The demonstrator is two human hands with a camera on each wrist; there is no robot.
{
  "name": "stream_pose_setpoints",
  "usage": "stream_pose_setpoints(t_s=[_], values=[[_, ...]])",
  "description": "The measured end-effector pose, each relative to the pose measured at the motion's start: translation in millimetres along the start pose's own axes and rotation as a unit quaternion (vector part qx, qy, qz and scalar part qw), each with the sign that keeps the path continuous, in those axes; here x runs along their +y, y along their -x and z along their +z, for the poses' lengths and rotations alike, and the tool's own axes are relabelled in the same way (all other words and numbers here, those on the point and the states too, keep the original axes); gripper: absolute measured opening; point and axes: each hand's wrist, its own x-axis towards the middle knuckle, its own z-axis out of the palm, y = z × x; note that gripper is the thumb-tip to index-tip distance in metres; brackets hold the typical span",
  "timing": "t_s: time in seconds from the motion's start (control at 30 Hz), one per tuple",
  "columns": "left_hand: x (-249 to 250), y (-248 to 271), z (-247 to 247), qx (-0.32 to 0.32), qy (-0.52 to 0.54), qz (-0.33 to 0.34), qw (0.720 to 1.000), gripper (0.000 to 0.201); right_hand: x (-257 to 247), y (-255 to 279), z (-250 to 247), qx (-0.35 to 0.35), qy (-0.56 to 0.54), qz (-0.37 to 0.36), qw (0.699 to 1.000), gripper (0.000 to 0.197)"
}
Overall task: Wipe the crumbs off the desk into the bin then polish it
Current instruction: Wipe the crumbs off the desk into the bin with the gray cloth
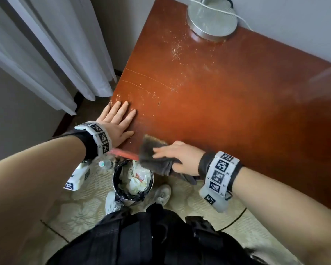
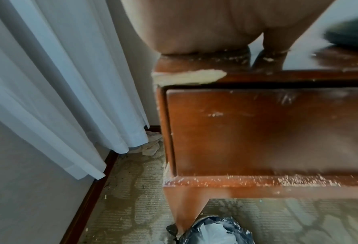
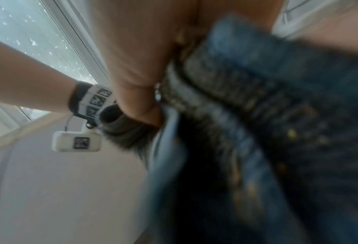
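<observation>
1. Reddish-brown wooden worktop (image 1: 227,111) stands in a room corner, with white curtains (image 1: 46,54) at its left side and patterned carpet (image 1: 80,211) below. A round metal lamp base (image 1: 212,22) sits at the far edge.

2. Crumbs (image 1: 175,51) lie scattered from the lamp base toward the near left corner. More specks cling to the drawer front ledge (image 2: 278,179) in the left wrist view.

3. The bin (image 1: 133,181), lined with a black bag and holding pale rubbish, stands on the carpet directly below the near edge, between the two hands.

4. Left hand (image 1: 116,122): flat on the near left corner, fingers straight and together, palm down, holding nothing. It appears to be bracing.

5. Right hand (image 1: 177,157): fingers curled around a dark grey cloth (image 1: 153,155) at the near edge, just above the bin. The cloth is blurred, suggesting a sweep in progress. The right wrist view is too smeared to confirm more than the clamped cloth.

6. Judged stage: crumb removal partly done; the far patch is untouched and polishing is not begun.

7. Risks:
   - Crumbs swept over the edge may miss the bin, since its mouth is narrow against the width of the edge; some specks already show on the carpet.
   - A fast stroke would scatter light crumbs sideways.
   - Sweeping near the lamp base could push crumbs under it or catch the white cord (image 1: 235,15).
</observation>
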Motion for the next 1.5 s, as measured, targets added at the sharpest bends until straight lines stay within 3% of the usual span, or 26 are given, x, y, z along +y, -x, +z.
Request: stream_pose_setpoints(t_s=[0.07,0.13,0.2,0.23,0.3,0.33,0.37,0.43,0.53,0.6,0.67,0.73,0.8,0.87,0.93,0.97,1.03,1.1,1.13,1.17,1.23,1.3,1.33,1.4,1.43,1.5], values=[[-5.3,7.6,4.6,0.002,-0.017,0.019,1.000,0.065,-6.0,13.5,2.5,-0.008,-0.035,-0.004,0.999,0.054],[-8.9,14.2,7.4,0.000,-0.024,0.033,0.999,0.064,2.6,17.3,-9.9,0.142,-0.110,0.079,0.981,0.052],[-10.4,17.6,9.0,-0.001,-0.032,0.041,0.999,0.064,25.6,13.6,-24.9,0.312,-0.152,0.211,0.914,0.051],[-10.7,18.0,9.7,0.001,-0.035,0.045,0.998,0.064,36.3,9.2,-29.8,0.351,-0.151,0.286,0.879,0.050],[-11.4,17.9,10.4,0.005,-0.042,0.048,0.998,0.064,47.2,-3.3,-27.9,0.352,-0.134,0.407,0.832,0.052],[-12.0,17.8,10.7,0.006,-0.044,0.051,0.998,0.064,42.6,-10.2,-22.5,0.343,-0.125,0.435,0.823,0.052],[-12.4,18.0,11.4,0.008,-0.044,0.053,0.998,0.064,33.4,-16.3,-13.7,0.339,-0.112,0.434,0.827,0.053],[-12.5,18.1,11.8,0.011,-0.042,0.057,0.997,0.063,4.5,-21.3,5.0,0.319,-0.079,0.334,0.883,0.055],[-11.2,18.8,10.9,0.010,-0.038,0.054,0.998,0.063,-38.8,-11.6,34.0,0.177,-0.053,0.155,0.971,0.056],[-10.3,18.3,10.2,0.009,-0.044,0.051,0.998,0.063,-46.4,9.5,41.8,0.142,-0.086,0.120,0.979,0.052],[-10.7,18.1,10.1,0.006,-0.046,0.049,0.998,0.063,-29.9,30.5,37.5,0.248,-0.150,0.172,0.941,0.051],[-10.8,18.4,10.6,0.002,-0.044,0.048,0.998,0.063,8.7,47.5,30.0,0.380,-0.165,0.318,0.853,0.051],[-10.7,17.5,11.9,0.008,-0.042,0.046,0.998,0.063,40.9,55.4,24.7,0.403,-0.169,0.476,0.763,0.050],[-10.1,15.7,13.8,0.016,-0.040,0.041,0.998,0.063,51.3,48.0,24.2,0.381,-0.185,0.551,0.719,0.049],[-9.2,14.6,14.4,0.017,-0.038,0.034,0.999,0.063,42.1,30.1,24.9,0.392,-0.164,0.531,0.733,0.050],[-8.1,14.2,14.0,0.015,-0.035,0.030,0.999,0.063,33.6,19.7,27.2,0.401,-0.140,0.485,0.764,0.051],[-5.0,12.9,10.0,0.008,-0.024,0.022,0.999,0.063,7.5,1.4,30.8,0.369,-0.105,0.327,0.864,0.054],[-2.1,11.3,5.0,-0.002,-0.015,0.016,1.000,0.063,-15.0,-7.3,29.3,0.256,-0.088,0.178,0.946,0.054],[-1.1,10.3,3.3,-0.006,-0.010,0.014,1.000,0.063,-20.7,-5.3,24.0,0.208,-0.077,0.139,0.965,0.052],[-0.2,9.2,2.5,-0.008,-0.008,0.013,1.000,0.063,-19.9,-1.2,15.2,0.197,-0.073,0.131,0.969,0.051],[0.0,8.4,2.1,-0.009,-0.012,0.009,1.000,0.064,-2.8,8.0,-9.6,0.275,-0.092,0.179,0.940,0.051],[-0.3,8.2,2.5,-0.012,-0.016,0.006,1.000,0.064,36.7,16.6,-36.9,0.387,-0.123,0.293,0.866,0.050],[-0.5,7.9,2.8,-0.013,-0.015,0.004,1.000,0.064,58.7,18.2,-48.0,0.409,-0.124,0.363,0.828,0.048],[-0.6,6.3,3.5,-0.011,-0.017,0.000,1.000,0.064,91.6,14.1,-61.1,0.377,-0.117,0.475,0.787,0.047],[-0.5,5.4,3.9,-0.011,-0.018,-0.003,1.000,0.064,98.3,8.0,-62.4,0.354,-0.115,0.490,0.788,0.048],[-0.2,3.9,3.9,-0.015,-0.018,-0.006,1.000,0.064,93.9,-7.3,-58.2,0.339,-0.100,0.446,0.822,0.050]])
